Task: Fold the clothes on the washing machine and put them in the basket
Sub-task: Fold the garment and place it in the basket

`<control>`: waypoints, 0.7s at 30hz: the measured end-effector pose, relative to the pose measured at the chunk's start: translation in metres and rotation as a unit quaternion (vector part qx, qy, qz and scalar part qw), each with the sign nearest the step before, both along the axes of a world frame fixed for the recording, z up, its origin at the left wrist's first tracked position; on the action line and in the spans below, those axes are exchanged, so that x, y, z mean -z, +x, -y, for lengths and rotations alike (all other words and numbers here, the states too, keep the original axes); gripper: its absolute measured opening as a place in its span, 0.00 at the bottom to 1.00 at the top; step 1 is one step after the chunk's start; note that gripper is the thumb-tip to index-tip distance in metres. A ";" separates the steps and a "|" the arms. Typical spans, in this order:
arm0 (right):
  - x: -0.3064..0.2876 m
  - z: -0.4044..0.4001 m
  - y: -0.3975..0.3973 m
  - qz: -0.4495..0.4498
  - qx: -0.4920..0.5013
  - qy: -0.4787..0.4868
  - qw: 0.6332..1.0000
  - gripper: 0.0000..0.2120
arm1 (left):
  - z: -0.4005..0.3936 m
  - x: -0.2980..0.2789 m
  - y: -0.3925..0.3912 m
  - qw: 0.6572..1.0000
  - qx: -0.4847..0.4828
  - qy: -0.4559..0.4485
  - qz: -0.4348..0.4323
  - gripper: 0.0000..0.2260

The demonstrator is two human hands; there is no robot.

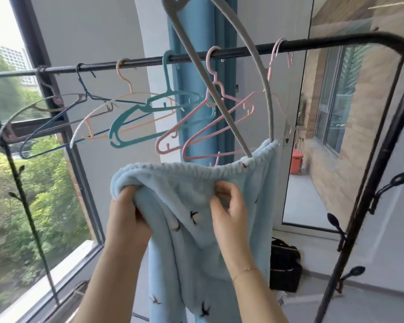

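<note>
1. A person at a clothes rail [243, 51] works a pale blue fleece garment [196, 229], printed with small dark birds, that hangs from a grey hanger [222, 106]; the hanger's arms run inside the ribbed elastic waistband [196, 166]. No washing machine or basket is in view.

2. The fabric looks thick, soft and limp. It sags between the hands and drops in loose folds out of the bottom of the frame. By its look it should be light, not slippery and in no way fragile, though it will flop rather than keep a shape.

3. The waistband seems the sensible place to hold it: it is the firmest edge, and stretching it would likely free the hanger's ends.

4. The left hand [128, 215] has its grip closed on a bunched fold at the left end of the waistband, fingers tucked into the cloth.

5. The right hand [229, 206] pinches the fleece just below the band, fingers curled into the fabric and thumb on the near face.

6. Empty plastic hangers [149, 113] in teal, pink and peach hang from the rail beside the garment, just to its left.
</note>
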State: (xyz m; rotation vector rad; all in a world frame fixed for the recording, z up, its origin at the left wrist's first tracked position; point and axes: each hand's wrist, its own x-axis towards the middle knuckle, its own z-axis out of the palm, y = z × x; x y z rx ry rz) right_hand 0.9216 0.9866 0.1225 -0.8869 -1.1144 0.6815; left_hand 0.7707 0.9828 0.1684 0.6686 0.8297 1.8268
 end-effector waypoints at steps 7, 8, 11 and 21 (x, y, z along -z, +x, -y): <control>0.024 -0.011 0.003 -0.079 -0.026 -0.067 0.994 0.16 | 0.014 0.027 -0.017 1.000 -0.015 -0.009 0.019 0.09; 0.027 -0.014 0.002 -0.079 -0.040 -0.081 0.993 0.17 | 0.014 0.030 -0.019 1.000 -0.016 -0.002 0.019 0.09; 0.040 -0.019 -0.004 -0.074 -0.085 -0.113 0.987 0.20 | 0.015 0.032 -0.020 1.000 -0.012 0.006 0.022 0.09; 0.075 -0.013 -0.050 0.002 -0.225 -0.158 0.961 0.23 | 0.038 0.037 -0.043 0.999 -0.006 0.027 0.036 0.03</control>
